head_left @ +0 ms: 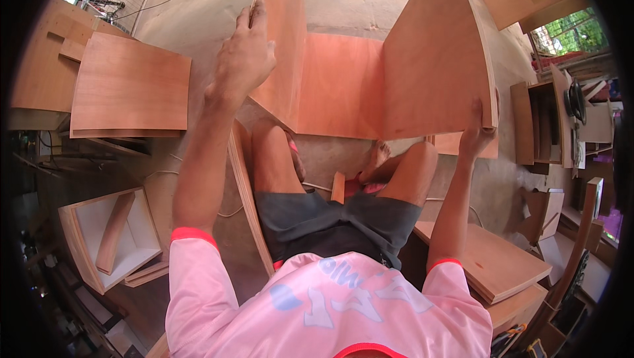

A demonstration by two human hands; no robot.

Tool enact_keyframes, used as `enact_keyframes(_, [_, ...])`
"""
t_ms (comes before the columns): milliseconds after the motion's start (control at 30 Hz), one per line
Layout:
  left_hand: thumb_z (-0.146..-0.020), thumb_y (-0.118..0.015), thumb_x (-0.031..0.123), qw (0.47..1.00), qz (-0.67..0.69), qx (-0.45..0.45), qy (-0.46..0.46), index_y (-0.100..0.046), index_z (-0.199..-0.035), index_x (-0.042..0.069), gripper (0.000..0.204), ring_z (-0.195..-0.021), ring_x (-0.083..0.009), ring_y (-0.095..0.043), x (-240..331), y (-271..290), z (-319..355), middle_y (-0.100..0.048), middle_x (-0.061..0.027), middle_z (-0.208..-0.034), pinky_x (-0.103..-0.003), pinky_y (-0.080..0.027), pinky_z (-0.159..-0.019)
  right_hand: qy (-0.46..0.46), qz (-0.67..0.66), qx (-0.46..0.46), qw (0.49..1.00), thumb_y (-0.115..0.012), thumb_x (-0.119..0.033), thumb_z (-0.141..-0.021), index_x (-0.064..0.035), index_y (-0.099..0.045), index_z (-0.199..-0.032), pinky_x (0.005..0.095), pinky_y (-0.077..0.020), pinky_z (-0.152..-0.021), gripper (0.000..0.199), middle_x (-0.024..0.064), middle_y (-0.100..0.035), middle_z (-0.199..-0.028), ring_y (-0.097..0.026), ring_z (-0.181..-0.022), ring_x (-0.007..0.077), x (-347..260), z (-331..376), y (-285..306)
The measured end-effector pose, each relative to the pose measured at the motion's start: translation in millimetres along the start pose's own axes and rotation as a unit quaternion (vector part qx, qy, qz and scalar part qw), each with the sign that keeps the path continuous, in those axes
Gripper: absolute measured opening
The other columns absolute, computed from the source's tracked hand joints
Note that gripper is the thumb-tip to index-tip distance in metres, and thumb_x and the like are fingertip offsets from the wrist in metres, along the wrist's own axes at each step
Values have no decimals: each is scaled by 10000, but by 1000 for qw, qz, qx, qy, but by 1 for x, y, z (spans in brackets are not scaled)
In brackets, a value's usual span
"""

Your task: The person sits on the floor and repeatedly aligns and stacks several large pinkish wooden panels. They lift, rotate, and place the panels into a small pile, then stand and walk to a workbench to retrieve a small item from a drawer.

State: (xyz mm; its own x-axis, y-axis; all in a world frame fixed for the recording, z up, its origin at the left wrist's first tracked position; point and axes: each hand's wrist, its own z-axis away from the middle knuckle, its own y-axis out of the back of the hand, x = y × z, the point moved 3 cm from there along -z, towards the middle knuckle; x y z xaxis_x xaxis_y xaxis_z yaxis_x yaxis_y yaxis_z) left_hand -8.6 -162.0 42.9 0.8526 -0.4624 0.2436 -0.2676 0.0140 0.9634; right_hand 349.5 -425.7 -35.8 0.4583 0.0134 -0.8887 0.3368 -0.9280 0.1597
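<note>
Before me stands a three-sided plywood assembly. Its reddish back panel sits low between two tall side panels, the left side panel and the right side panel. My left hand is closed over the outer edge of the left panel, fingers wrapped past the edge. Lower down, my right hand grips the near corner of the right panel, thumb on the inner face and the other fingers mostly hidden behind it. My bent knees and bare feet are close to the assembly's near edge.
Plywood sheets are stacked at the left, above an open wooden box with a wood strip inside. More boards lie by my right elbow. Cabinets and scraps crowd the far right. A thin cable runs across the floor.
</note>
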Motion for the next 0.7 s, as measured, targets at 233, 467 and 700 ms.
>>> enact_keyframes(233, [-944,-615,218,1000,-9,16,-3,-244,-1598,55,769,-1294,-450,-540,-7,-8,0,-386,-226,-1566,-502,-467,-1078,22,-35,-31,999,-664,-163,-984,57,-556,-1397,346,-457,-1046,481,127,-609,-1385,-581,-1243,202,-3,2,1])
enact_keyframes(467, [-939,-625,227,1000,-7,1,-4,-239,-1597,40,785,-1290,-455,-541,2,-5,-4,-363,-229,-1580,-497,-465,-1084,59,5,-34,998,-643,-148,-994,42,-540,-1416,337,-457,-1043,474,123,-604,-1401,-580,-1243,194,-9,-1,2])
enact_keyframes(700, [-935,-577,150,1000,13,17,-7,-269,-1571,2,722,-1155,-467,-626,13,-5,4,-379,-264,-1536,-511,-519,-1005,28,-17,-37,999,-637,-166,-1001,45,-536,-1419,354,-426,-1086,478,122,-585,-1419,-559,-1281,219,-9,3,0])
